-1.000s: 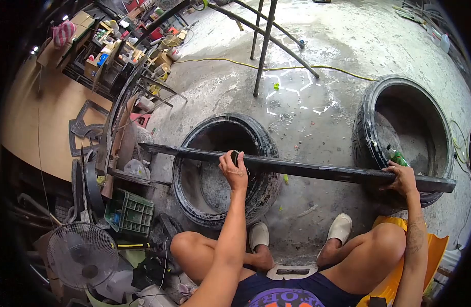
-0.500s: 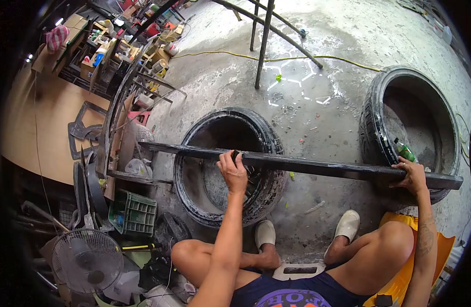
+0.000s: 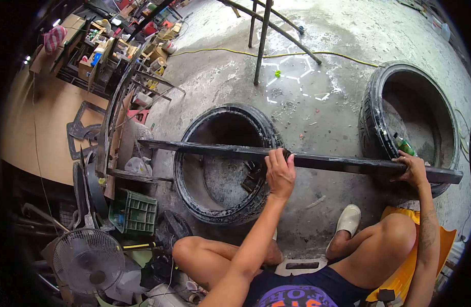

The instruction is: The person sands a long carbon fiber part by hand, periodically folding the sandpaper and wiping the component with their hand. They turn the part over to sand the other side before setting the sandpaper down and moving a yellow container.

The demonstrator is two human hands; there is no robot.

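Note:
A long black bar [image 3: 343, 162] lies across two tires, running from the left side to the far right. My left hand [image 3: 280, 175] is on the bar just right of the left tire [image 3: 230, 217], its fingers closed round a small black piece [image 3: 286, 153] pressed to the bar's top; its kind does not show. My right hand [image 3: 412, 171] grips the bar close to its right end, over the near rim of the right tire [image 3: 369, 120]. A green bottle [image 3: 405, 146] rests inside that tire, just above my right hand. Dark items [image 3: 251, 176] sit inside the left tire.
On the left stand a fan [image 3: 87, 261], a green crate [image 3: 134, 211] and a wooden board [image 3: 41, 128]. Metal legs [image 3: 262, 46] rise from the floor ahead, beside a yellow cable [image 3: 338, 53]. A yellow-orange object [image 3: 445, 240] is by my right knee.
My left hand has slid right along the bar with the small black piece, from over the left tire to past its right edge. My right hand stays near the bar's right end.

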